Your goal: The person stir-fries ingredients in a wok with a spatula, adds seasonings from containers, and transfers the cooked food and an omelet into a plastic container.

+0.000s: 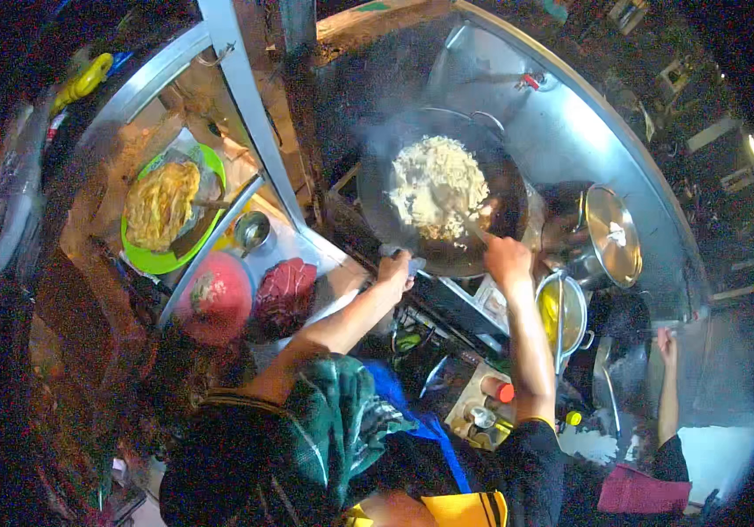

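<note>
A large dark wok (508, 191) holds pale chopped food (439, 181), possibly rice or noodles, with browner bits along its near edge. My left hand (395, 270) is closed around a greyish cloth or pad at the wok's near left rim. Over the wok's near right side, my right hand (507, 260) grips the handle of a utensil that reaches into the food; its head is not clear to see.
On the left are a green plate (153, 262) of yellowish food, a red bowl (215, 296) and a small metal cup (253, 230). A lidded steel pot (614, 237) and a pot of yellow liquid (574, 316) stand right. Another person's hand (666, 346) shows at far right.
</note>
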Demonstrator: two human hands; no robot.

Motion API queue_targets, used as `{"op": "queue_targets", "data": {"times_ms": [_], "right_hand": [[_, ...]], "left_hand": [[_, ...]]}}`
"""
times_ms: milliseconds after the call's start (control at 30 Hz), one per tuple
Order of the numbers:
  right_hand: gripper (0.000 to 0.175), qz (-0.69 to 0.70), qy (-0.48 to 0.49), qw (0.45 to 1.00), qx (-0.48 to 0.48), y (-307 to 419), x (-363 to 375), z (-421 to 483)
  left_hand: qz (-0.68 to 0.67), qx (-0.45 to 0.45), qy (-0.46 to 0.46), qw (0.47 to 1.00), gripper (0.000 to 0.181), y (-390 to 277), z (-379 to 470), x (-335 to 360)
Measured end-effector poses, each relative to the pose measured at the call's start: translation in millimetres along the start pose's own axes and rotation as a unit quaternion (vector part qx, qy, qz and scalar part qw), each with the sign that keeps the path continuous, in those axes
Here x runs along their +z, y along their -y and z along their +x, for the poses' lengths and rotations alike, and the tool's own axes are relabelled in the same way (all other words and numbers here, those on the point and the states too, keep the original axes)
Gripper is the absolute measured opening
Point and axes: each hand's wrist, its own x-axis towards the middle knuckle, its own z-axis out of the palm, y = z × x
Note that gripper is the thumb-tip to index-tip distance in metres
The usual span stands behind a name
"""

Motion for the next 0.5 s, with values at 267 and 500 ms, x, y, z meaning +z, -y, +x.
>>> {"op": "queue_targets", "data": {"times_ms": [267, 500], "right_hand": [[0.034, 0.149, 0.054, 0.985, -0.059, -13.1, -35.4, 25.8], [0.026, 0.097, 0.145, 0.984, -0.035, -33.1, -151.3, -60.0]], "left_hand": [[0.065, 0.044, -0.002, 0.997, 0.029, 9.1, 20.5, -8.6], [-0.044, -0.032, 0.011, 0.998, 0.024, 26.6, -118.9, -45.6]]}}
